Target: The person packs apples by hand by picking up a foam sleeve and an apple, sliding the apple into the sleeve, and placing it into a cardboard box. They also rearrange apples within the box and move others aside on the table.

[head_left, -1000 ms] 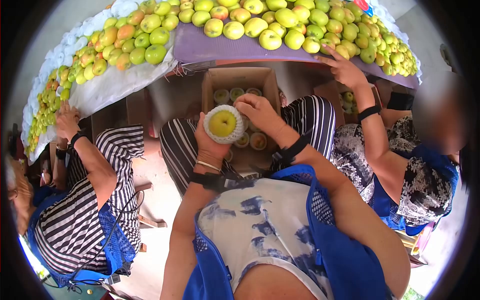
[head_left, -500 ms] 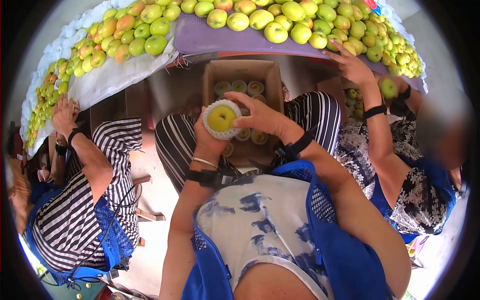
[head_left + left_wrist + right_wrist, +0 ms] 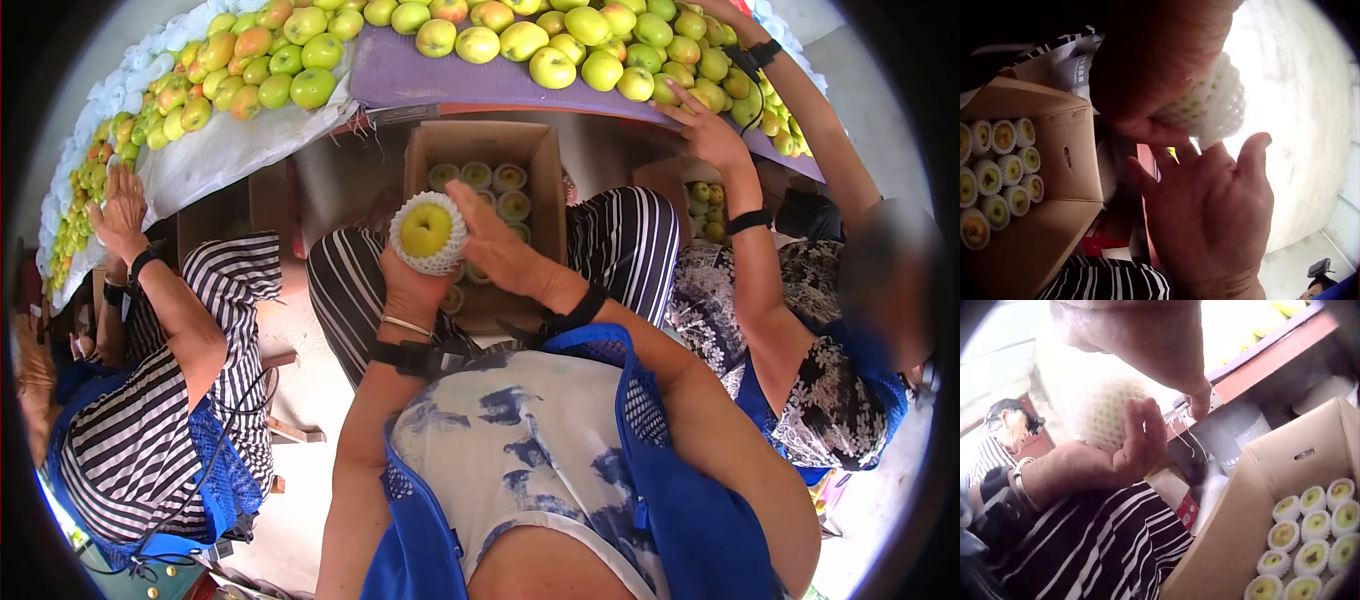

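Observation:
A yellow-green apple (image 3: 425, 230) sits in a white foam net sleeve (image 3: 437, 262), its top showing through the opening. My left hand (image 3: 410, 290) holds it from below, and in the right wrist view its fingers (image 3: 1141, 428) curl up around the sleeve (image 3: 1107, 412). Close beside the apple on the right is my right hand (image 3: 500, 250); its fingers are extended and the palm faces the sleeve, as the left wrist view shows. Below both hands stands a cardboard box (image 3: 483, 142) with rows of sleeved apples (image 3: 510, 178).
Loose apples (image 3: 553, 68) cover the table (image 3: 420, 85) ahead, with white foam sleeves (image 3: 125, 85) along its left far edge. People sit close on both sides; one reaching arm (image 3: 815, 120) crosses the right end. Another box of apples (image 3: 707, 195) stands at right.
The sleeved apple and my left hand have shifted slightly left. My right hand's fingers, bent at the sleeve before, are now straighter beside it. An arm at right has reached over the table.

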### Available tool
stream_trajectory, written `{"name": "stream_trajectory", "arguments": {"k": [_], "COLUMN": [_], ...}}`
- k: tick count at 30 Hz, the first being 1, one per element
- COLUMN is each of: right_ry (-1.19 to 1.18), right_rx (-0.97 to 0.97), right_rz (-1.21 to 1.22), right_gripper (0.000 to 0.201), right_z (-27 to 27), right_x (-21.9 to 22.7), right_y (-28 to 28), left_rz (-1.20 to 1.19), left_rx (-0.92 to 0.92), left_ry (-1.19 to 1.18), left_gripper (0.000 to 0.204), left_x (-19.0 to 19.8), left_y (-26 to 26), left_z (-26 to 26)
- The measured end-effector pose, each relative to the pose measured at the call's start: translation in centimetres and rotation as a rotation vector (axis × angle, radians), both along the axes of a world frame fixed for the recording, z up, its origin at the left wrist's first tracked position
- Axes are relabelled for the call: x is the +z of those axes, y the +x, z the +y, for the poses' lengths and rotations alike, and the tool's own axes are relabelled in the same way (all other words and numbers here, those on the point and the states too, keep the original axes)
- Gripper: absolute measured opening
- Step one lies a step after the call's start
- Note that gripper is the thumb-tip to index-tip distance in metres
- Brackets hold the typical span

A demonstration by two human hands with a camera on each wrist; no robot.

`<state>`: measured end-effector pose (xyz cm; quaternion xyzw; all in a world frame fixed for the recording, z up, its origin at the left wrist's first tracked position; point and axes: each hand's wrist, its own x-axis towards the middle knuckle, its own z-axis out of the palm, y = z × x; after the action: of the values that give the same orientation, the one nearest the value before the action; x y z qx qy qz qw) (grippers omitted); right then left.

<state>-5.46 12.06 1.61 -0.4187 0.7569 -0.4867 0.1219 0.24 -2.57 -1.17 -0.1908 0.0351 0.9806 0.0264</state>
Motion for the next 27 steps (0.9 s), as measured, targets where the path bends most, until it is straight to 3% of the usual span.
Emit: {"name": "stream_trajectory", "arguments": {"k": [3, 6, 9, 15, 19, 22, 25, 27], "right_ry": [-0.137, -0.146, -0.017, -0.07, -0.108, -0.046, 0.241, 0.443], "right_rx": [0.039, 0.076, 0.165, 0.077, 0.032, 0.028, -0.069, -0.107], "right_rz": [-0.289, -0.657, -0.862, -0.919, -1.049, -1.093, -1.012, -0.989], "right_gripper": [0.062, 0.058, 0.05, 0.044, 0.045, 0.043, 0.041, 0.045], "right_z": [-0.2, 0.4, 0.8, -0.1, -0.8, -1.5, -2.8, -3.5], "right_x": [-1.5, 2.9, 2.9, 0.9, 0.6, -0.9, -1.5, -5.0], "right_y": [-0.2, -0.7, -1.9, -2.1, -2.1, -3.8, -6.4, -8.2], "left_rz": [-0.005, 0.017, 0.067, -0.029, -0.107, -0.276, -0.499, -0.48], "left_rx": [-0.004, -0.014, -0.164, -0.165, -0.108, 0.086, 0.174, 0.158], "left_ry": [-0.019, -0.13, -0.155, -0.387, -0.411, -0.59, -0.801, -0.756], "left_gripper": [0.038, 0.039, 0.044, 0.046, 0.05, 0.058, 0.058, 0.056], "left_x": [0.2, 0.7, 1.8, 1.1, 1.0, -1.3, 0.2, -0.2], "left_y": [0.0, 0.0, 0.0, -0.2, 0.0, -0.3, 0.0, 0.2], "left_z": [-0.1, -0.1, -0.4, -0.7, -0.7, -1.6, -1.8, -2.1]}}
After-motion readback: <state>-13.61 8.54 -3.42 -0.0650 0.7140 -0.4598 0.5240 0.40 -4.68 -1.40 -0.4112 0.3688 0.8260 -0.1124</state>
